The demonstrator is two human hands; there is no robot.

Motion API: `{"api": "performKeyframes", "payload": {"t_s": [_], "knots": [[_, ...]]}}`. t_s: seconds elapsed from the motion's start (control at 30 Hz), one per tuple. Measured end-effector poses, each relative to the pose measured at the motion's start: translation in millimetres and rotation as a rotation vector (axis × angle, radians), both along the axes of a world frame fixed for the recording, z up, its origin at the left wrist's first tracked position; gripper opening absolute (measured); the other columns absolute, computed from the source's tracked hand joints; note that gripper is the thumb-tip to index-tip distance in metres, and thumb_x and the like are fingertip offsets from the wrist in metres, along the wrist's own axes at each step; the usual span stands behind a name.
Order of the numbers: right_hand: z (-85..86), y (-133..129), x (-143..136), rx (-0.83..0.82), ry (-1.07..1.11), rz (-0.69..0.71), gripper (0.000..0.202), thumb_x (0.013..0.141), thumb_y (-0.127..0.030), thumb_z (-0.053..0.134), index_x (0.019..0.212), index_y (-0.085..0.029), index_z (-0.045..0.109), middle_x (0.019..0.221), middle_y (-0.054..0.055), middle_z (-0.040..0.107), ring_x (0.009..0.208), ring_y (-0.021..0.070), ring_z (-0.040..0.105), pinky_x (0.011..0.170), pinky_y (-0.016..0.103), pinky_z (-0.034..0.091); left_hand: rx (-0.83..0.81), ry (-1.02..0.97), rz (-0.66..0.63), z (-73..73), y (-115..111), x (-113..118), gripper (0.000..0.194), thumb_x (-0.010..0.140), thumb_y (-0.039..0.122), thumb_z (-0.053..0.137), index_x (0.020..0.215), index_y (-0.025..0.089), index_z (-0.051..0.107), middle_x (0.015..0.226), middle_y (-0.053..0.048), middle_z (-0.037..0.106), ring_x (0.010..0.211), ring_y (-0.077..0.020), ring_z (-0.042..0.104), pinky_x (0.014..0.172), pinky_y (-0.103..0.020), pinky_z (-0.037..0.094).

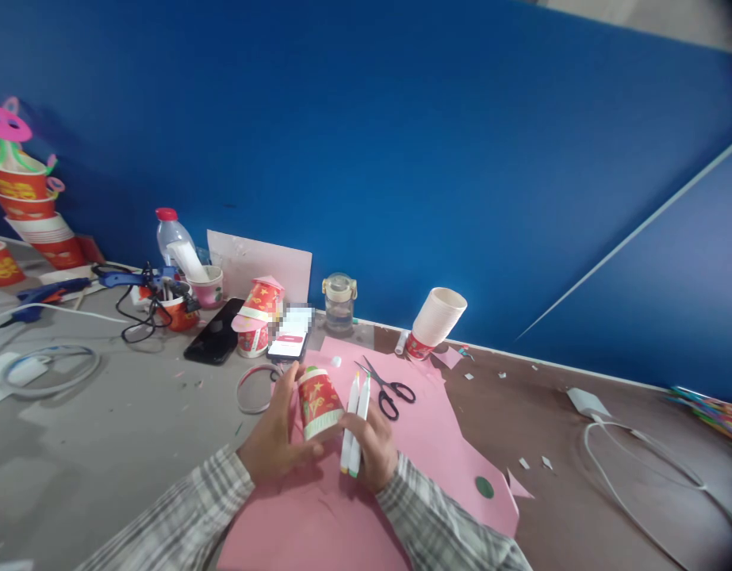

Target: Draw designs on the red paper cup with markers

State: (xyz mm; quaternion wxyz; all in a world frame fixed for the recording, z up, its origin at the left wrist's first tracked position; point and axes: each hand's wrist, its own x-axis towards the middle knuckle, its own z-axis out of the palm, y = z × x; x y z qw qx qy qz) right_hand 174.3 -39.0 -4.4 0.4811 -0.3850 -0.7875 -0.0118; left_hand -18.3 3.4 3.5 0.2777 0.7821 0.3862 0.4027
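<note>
My left hand [274, 436] curves around a red and gold patterned paper cup [320, 399], its thumb below the cup's rim. The cup is tilted, and a bit of green shows at its upper end. Two white markers [350, 420], one with a yellow tip and one with a green tip, are gripped side by side in my right hand [374, 450], close to the cup's rim. Beneath both hands spreads a pink paper sheet [425, 468]. Black-handled scissors [387, 388] lie partly opened on it, just beyond the right hand.
A decorated cup figure [258, 313], a phone with a lit screen [292, 333], a dark phone [216, 333] and a lidded jar [340, 305] stand or lie behind. Stacked paper cups [438, 317] lean near the blue wall. Cables [603, 452] lie at right, a glue gun [50, 295] at left.
</note>
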Motion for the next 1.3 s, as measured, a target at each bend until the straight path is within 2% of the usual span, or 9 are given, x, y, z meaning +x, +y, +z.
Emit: {"api": "performKeyframes", "payload": {"t_s": [0.1,0.27,0.4,0.53,0.63,0.73,0.9,1.3], "knots": [[0.9,-0.5,0.0,-0.005,-0.050,-0.006,0.031,0.076,-0.017,0.058,0.102,-0.033,0.057,0.077,0.005,0.061,0.063,0.0267,0.057,0.056,0.038,0.047,0.037,0.066,0.044,-0.5,-0.9,1.5,0.113,0.050,0.064,0.067,0.133,0.026,0.000,0.135,-0.014,0.029,0.123,-0.0370,0.026,0.096,-0.062,0.030],[9.2,-4.4,-6.7,-0.011,-0.122,0.060,0.034,0.077,-0.013,0.057,0.103,-0.036,0.057,0.076,0.003,0.061,0.063,0.0249,0.057,0.060,0.038,0.048,0.025,0.046,0.049,1.3,-3.6,7.6,0.110,0.053,0.050,0.073,0.133,0.025,0.001,0.131,-0.013,0.035,0.120,-0.0338,0.033,0.096,-0.055,0.037],[10.4,-4.3,-8.8,-0.061,0.003,0.124,0.034,0.075,-0.018,0.060,0.103,-0.035,0.054,0.080,0.002,0.062,0.065,0.0255,0.059,0.059,0.038,0.050,0.067,0.067,0.139,0.2,-2.7,8.8,0.110,0.052,0.049,0.073,0.133,0.026,0.002,0.128,-0.013,0.038,0.118,-0.0350,0.035,0.094,-0.058,0.037],[4.7,2.0,-5.9,-0.113,0.175,-0.047,0.031,0.075,-0.014,0.058,0.101,-0.031,0.054,0.078,0.003,0.059,0.062,0.0257,0.058,0.054,0.036,0.048,0.095,0.095,0.199,-3.5,0.5,6.6,0.110,0.050,0.054,0.073,0.133,0.026,0.006,0.128,-0.012,0.037,0.118,-0.0350,0.035,0.094,-0.058,0.038],[2.4,9.7,-2.8,-0.200,0.167,-0.149,0.032,0.070,-0.009,0.057,0.097,-0.026,0.057,0.079,0.004,0.062,0.065,0.0255,0.058,0.057,0.035,0.046,0.110,0.078,0.180,-5.7,2.5,4.5,0.108,0.051,0.054,0.073,0.132,0.025,0.009,0.127,-0.013,0.038,0.117,-0.0349,0.036,0.093,-0.056,0.039],[2.0,17.0,0.3,-0.262,0.039,-0.177,0.034,0.063,-0.009,0.057,0.095,-0.021,0.058,0.074,0.003,0.062,0.060,0.0237,0.057,0.059,0.033,0.043,0.112,0.086,0.127,-6.0,3.9,2.4,0.105,0.053,0.054,0.072,0.132,0.025,0.010,0.128,-0.013,0.036,0.118,-0.0349,0.035,0.094,-0.054,0.039],[-1.3,24.5,4.1,-0.277,-0.108,-0.217,0.035,0.060,-0.008,0.056,0.092,-0.020,0.059,0.070,0.001,0.062,0.057,0.0227,0.056,0.059,0.031,0.037,0.096,0.123,0.066,-4.2,6.2,-0.1,0.100,0.056,0.051,0.072,0.132,0.030,0.011,0.130,-0.009,0.035,0.119,-0.0330,0.033,0.096,-0.052,0.037],[-7.8,31.9,8.7,-0.225,-0.235,-0.268,0.025,0.065,-0.020,0.059,0.090,-0.019,0.059,0.070,0.003,0.060,0.056,0.0222,0.053,0.058,0.030,0.031,0.085,0.097,0.070,-7.3,5.7,0.1,0.097,0.055,0.047,0.074,0.131,0.033,0.015,0.129,-0.008,0.036,0.117,-0.0338,0.035,0.096,-0.054,0.037]]}}
